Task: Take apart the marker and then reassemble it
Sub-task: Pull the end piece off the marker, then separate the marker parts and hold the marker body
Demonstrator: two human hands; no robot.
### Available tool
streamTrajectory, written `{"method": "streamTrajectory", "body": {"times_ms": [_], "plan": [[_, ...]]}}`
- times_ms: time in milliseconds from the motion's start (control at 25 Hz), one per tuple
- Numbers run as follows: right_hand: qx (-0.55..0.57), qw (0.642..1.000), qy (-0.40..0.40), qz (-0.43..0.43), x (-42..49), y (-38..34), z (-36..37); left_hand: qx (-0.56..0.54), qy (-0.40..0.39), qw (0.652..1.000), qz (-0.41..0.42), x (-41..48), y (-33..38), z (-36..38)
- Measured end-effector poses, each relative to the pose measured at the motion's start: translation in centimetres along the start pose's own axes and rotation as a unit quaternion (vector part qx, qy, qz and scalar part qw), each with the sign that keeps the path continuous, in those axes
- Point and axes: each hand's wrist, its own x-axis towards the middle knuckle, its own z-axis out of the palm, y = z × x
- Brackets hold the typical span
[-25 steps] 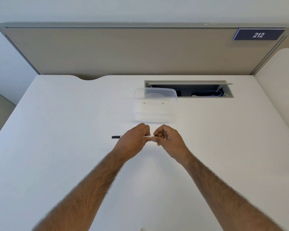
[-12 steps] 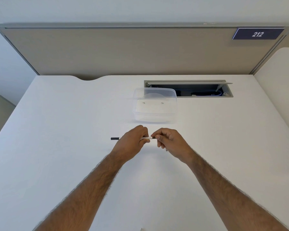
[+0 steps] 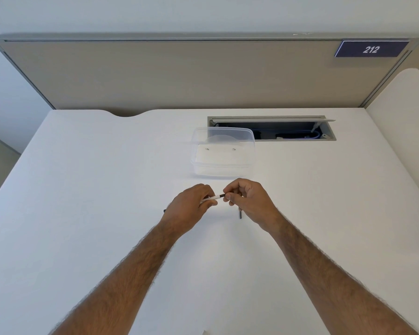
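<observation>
The marker [image 3: 213, 197] sat at mid-surface between both hands, 6 o'clock of the clear tub [image 3: 223, 151]. Left hand [image 3: 191, 209] clenched its white barrel; right hand [image 3: 248, 201] pinched the dark end, a dark piece dangling beneath. Disassembly looked underway, reassembly remaining.

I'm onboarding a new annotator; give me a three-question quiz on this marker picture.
1. True or false: both hands are on the marker.
2. Which lies nearer the person: A) clear container, B) open cable hatch?
3. What number is on the blue sign?

Key: 1. True: the left hand grips the white barrel and the right hand pinches its dark end. 2. A. 3. 212.
</observation>
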Motion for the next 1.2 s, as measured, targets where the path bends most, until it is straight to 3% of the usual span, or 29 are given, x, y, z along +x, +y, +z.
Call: {"method": "streamTrajectory", "body": {"times_ms": [400,720,840,960,1080,1200], "plan": [[-0.048,0.999,0.008,-0.020,0.4,-0.7,-0.7,-0.031,0.006,0.999,0.036,-0.1,-0.7,0.6],[-0.064,0.998,0.008,-0.023,1.2,-0.4,-1.1,-0.020,0.019,1.000,0.001,-0.3,-0.9,0.1],[-0.045,0.998,0.039,0.009,1.1,0.4,-0.1,-0.023,0.021,0.999,-0.039,-0.5,-0.8,0.2],[-0.032,0.991,0.123,0.034,1.1,1.5,1.9,-0.013,0.022,0.998,-0.053,-0.6,-0.7,0.3],[-0.169,0.962,0.210,0.046,1.2,2.9,3.6,-0.006,0.022,0.998,-0.063,-0.6,-0.9,0.5],[-0.267,0.933,0.221,0.094,1.7,4.0,4.8,-0.003,0.023,0.997,-0.072,-0.4,-1.2,0.6]]}}
